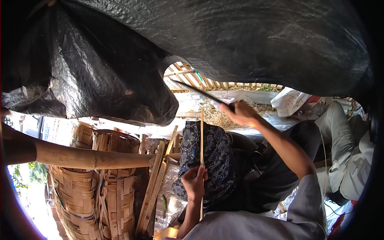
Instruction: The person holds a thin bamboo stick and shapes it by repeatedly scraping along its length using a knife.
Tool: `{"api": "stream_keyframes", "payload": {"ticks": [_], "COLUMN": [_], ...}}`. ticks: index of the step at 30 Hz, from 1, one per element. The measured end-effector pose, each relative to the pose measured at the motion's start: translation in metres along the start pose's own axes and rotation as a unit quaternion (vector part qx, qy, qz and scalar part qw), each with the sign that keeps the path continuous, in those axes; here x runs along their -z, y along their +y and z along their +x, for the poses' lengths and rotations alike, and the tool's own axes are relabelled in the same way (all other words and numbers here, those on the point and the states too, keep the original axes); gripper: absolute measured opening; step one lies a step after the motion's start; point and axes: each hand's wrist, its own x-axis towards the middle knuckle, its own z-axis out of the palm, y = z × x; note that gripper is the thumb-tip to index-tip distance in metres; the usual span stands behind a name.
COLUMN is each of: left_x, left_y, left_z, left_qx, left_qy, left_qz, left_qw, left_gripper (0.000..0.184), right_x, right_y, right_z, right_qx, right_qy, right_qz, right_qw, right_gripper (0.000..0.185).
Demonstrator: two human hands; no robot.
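Note:
My left hand [194, 182] is closed on a thin, pale bamboo strip [202, 138], pinching it between thumb and fingers. The strip stands nearly upright in view and passes in front of a dark patterned cloth [218, 154] spread over my leg. My right hand [241, 114] grips the handle of a long dark-bladed knife [198, 92], raised above and to the right of the strip. The blade slants up to the left and is apart from the strip. Part of the handle is hidden by my fingers.
Woven bamboo baskets [76, 196] stand at the left behind a thick bamboo pole [92, 158]. Split bamboo slats [154, 192] lean beside them. Black plastic sheeting [256, 40] hangs low overhead. Another person's legs [340, 136] are at the right, near a white sack [290, 101] and straw.

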Motion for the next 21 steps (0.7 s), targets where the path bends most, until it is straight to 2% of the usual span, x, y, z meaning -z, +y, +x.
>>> {"api": "stream_keyframes", "payload": {"ticks": [1, 3, 4, 5, 9, 12, 16, 21], "left_x": [0.000, -0.002, -0.002, -0.002, -0.004, -0.008, -0.008, -0.008], "left_y": [0.002, 0.007, 0.007, 0.007, 0.006, 0.008, 0.007, 0.002], "left_z": [0.000, -0.001, 0.000, 0.001, 0.002, 0.002, 0.003, 0.003], "left_qx": [-0.008, -0.004, -0.018, -0.032, -0.039, -0.045, -0.043, -0.039], "left_qy": [-0.008, 0.000, -0.012, -0.024, -0.024, 0.002, 0.014, 0.027], "left_qz": [0.023, 0.029, 0.048, 0.067, 0.086, 0.085, 0.089, 0.058], "left_qw": [1.000, 1.000, 0.999, 0.997, 0.995, 0.995, 0.995, 0.997], "left_gripper": [0.016, 0.017, 0.017, 0.017, 0.017, 0.018, 0.017, 0.017], "right_x": [-0.008, -0.028, -0.041, -0.038, -0.051, -0.063, -0.069, -0.074], "right_y": [-0.004, -0.002, -0.007, -0.010, -0.017, -0.014, -0.009, -0.003], "right_z": [-0.007, -0.017, -0.026, -0.031, -0.046, -0.046, -0.047, -0.038], "right_qx": [0.002, 0.065, 0.149, 0.120, 0.237, 0.244, 0.278, 0.273], "right_qy": [-0.023, -0.058, 0.060, -0.065, -0.016, -0.055, -0.058, -0.055], "right_qz": [-0.006, -0.008, -0.053, -0.057, -0.099, -0.142, -0.152, -0.170], "right_qw": [1.000, 0.996, 0.986, 0.989, 0.966, 0.958, 0.947, 0.945], "right_gripper": [0.069, 0.065, 0.064, 0.063, 0.064, 0.066, 0.064, 0.066]}}
